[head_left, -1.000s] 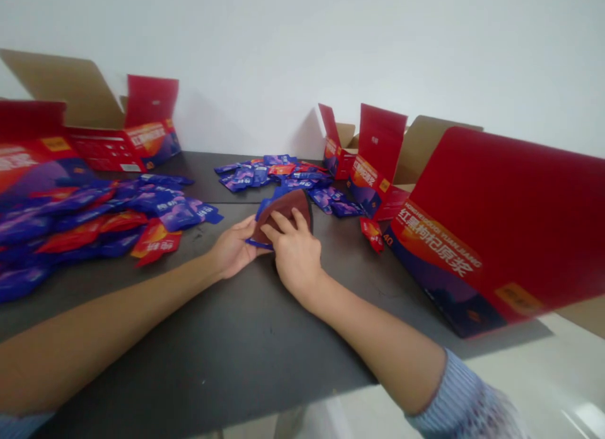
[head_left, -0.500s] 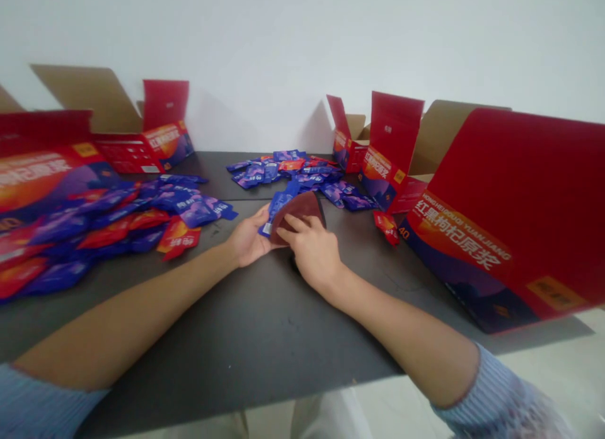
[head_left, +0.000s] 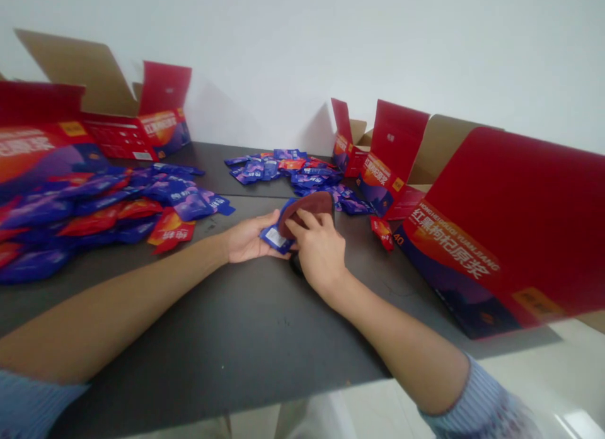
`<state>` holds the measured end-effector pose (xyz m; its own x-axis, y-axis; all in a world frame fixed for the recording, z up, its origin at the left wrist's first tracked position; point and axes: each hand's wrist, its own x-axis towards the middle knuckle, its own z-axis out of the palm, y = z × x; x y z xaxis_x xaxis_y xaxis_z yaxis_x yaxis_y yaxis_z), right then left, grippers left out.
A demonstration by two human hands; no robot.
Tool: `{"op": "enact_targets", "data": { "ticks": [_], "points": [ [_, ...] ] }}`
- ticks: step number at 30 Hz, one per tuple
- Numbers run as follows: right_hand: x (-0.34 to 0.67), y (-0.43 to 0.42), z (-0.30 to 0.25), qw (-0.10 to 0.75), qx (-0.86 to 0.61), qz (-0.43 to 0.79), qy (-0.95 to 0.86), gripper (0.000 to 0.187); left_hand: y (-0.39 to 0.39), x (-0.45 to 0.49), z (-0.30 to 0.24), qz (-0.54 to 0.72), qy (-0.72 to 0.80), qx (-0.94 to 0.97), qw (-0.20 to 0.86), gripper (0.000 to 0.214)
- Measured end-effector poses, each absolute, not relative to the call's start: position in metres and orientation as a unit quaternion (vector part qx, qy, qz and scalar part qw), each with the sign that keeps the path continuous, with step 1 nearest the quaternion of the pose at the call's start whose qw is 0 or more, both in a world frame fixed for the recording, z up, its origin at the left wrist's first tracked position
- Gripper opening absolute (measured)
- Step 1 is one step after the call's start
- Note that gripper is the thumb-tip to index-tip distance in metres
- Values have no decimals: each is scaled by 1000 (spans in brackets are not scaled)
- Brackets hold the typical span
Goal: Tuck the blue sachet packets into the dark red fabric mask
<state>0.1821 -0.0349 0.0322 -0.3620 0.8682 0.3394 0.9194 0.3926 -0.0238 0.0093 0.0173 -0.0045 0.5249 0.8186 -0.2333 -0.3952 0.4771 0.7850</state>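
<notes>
My left hand [head_left: 248, 239] is palm up, fingers together and curled in under the edge of a blue sachet [head_left: 275, 240], so it looks like that hand is the support, taking the weight from below. My right hand [head_left: 320, 253] is on top, its fingers [head_left: 307, 220] slightly apart and pressed over a dark maroon rounded piece [head_left: 309, 206], apparently to keep that piece pinned against the sachet and steady. The maroon piece sits on or against the sachet with its curved edge up; material can't be told from here, and neither can what's under my right palm. The sachet is tilted, a small white label showing on the face turned up, the rest partly hidden by my fingers. Both things are held just above the dark grey tabletop [head_left: 189, 338], near its middle and between two heaps. Left heap of purple-blue and red sachets [head_left: 108, 206] lies by my left forearm, a smaller heap of sachets [head_left: 283, 168] further back, a loose red sachet [head_left: 382, 232] off to my right. Open red cartons with Chinese print stand along both sides: one at back left [head_left: 127, 136], one big one at right [head_left: 477, 237], likely set there to stay within reach. Dark patch under my right hand [head_left: 297, 266], shadow or object, can't tell. Striped blue sleeve [head_left: 472, 395] on the right arm.
</notes>
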Motion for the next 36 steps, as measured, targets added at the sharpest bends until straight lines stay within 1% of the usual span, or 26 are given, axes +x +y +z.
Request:
{"op": "enact_targets", "data": {
  "ticks": [3,6,8,12,16,22,27,31,36],
  "points": [
    [192,-20,33,172,-573,-102,-795,43,12,12,-6,411,287,367,783,36],
    [196,-14,34,167,-580,-111,-789,45,8,15,-5,426,290,364,776,39],
    [193,-17,33,159,-568,-115,-799,44,8,16,-3,437,297,343,776,40],
    [177,-36,29,143,-515,-127,-836,42,9,17,1,480,306,288,770,33],
    [163,-56,25,131,-481,-140,-855,41,9,16,2,470,323,267,777,35],
    [162,-61,23,130,-482,-156,-852,40,9,18,6,460,342,269,774,37],
    [166,-47,21,125,-491,-145,-850,36,10,26,8,473,380,275,746,30],
    [174,-28,20,137,-513,-146,-835,36,8,28,6,503,372,289,724,27],
    [185,-8,19,137,-551,-148,-810,38,3,28,5,485,378,316,723,27]
  ]
}}
